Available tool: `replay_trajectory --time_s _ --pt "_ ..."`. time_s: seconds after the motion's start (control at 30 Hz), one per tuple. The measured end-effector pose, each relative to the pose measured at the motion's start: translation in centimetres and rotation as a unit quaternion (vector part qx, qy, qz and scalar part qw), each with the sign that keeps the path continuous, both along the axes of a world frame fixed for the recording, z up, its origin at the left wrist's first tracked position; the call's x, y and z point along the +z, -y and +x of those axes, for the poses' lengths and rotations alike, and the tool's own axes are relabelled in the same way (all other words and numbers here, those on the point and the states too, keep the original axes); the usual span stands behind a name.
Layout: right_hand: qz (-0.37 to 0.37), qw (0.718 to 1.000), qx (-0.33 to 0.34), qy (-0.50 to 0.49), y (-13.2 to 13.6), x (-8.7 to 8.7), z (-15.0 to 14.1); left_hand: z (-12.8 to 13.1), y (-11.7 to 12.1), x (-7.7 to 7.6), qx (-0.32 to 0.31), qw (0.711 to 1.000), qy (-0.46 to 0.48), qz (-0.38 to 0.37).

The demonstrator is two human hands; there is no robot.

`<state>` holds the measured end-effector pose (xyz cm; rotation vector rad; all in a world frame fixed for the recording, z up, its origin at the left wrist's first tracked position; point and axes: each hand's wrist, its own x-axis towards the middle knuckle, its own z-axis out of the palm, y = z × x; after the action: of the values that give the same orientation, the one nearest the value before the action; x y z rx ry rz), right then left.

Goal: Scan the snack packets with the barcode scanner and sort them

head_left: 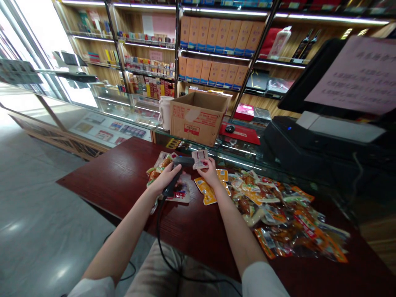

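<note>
My left hand [167,178] is wrapped round the handle of a black corded barcode scanner [185,161], whose head faces right. My right hand [210,172] grips a small pale food packet [199,158] by its lower right edge, close in front of the scanner. Beneath the right hand lie orange-yellow packets [206,193] on the dark red wooden table [114,169]. Under and beside the left hand is a small group of sealed food packets [182,194], partly hidden by the scanner and hand.
A heap of clear and orange vacuum-packed foods [278,210] covers the table's right side. Behind stand an open cardboard box [198,119], a white cup [166,112] and a mouse [229,128] on a red mat. A black monitor [340,78] looms right. The scanner's cable [159,235] hangs across my lap.
</note>
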<state>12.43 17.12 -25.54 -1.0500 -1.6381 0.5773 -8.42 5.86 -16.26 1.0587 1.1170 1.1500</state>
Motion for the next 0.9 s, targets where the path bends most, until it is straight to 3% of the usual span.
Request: replay_trajectory --time_s 0.4,0.7,0.9 --pt "0.016 0.999 0.043 0.029 0.1 1.2 0.6 0.4 0.4 0.4 0.007 1.000 -0.007 -0.001" --pt "0.009 0.999 0.043 0.029 0.3 1.2 0.3 0.6 0.4 0.2 -0.019 0.999 -0.020 0.029" --pt "0.035 0.997 0.039 0.048 0.2 1.4 0.4 0.4 0.5 0.4 -0.025 1.000 -0.005 0.009"
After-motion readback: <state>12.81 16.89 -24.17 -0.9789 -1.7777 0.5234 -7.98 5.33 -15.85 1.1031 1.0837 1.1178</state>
